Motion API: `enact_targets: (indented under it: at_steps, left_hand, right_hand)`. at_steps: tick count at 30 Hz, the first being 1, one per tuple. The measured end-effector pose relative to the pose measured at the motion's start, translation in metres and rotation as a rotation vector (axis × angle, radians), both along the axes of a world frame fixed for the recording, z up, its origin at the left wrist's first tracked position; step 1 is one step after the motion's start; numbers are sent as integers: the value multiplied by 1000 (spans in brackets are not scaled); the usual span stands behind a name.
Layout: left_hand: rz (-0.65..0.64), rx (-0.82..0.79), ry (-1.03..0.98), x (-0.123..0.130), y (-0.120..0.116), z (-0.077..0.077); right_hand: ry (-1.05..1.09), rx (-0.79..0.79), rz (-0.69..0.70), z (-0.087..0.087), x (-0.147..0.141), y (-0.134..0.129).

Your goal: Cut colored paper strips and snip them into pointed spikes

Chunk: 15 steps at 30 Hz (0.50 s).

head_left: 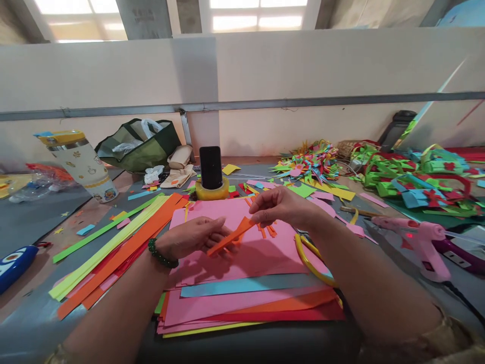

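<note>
My right hand (278, 205) pinches the upper end of a folded orange paper strip (231, 238) between thumb and fingertips. The strip slants down to the left, its lower end passing close to the fingers of my left hand (199, 235). That left hand is open, thumb apart from the loosely curled fingers; whether they touch the strip I cannot tell. Beneath both hands lies a stack of coloured paper with a pink sheet (238, 265) on top. Small orange paper slivers (268, 231) lie on it, and yellow-handled scissors (303, 258) lie partly hidden under my right forearm.
Long paper strips (125, 253) lie at left, beside a tumbler (85, 169). A phone (211, 167) stands in a yellow tape roll (212, 192) behind the stack. At right are a pink glue gun (417, 240), a fringed paper pile (310, 162) and paper baskets (428, 192).
</note>
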State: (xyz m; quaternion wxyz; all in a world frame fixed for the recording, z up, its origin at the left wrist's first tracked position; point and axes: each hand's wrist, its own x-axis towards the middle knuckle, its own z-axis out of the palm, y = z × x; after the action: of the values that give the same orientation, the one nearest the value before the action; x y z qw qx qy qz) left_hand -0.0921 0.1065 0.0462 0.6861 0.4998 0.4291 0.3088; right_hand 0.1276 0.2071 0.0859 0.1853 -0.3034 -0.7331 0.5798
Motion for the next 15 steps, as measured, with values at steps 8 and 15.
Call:
enact_targets:
  at_steps: [8,15]
  left_hand:
    - [44,-58,-96,10,2,-11]
    - [69,-60,-65,9,4,-12]
  right_hand:
    - [-59,34,48,-8,-10,-7]
    - [-131,35,130,-12,-15,-11]
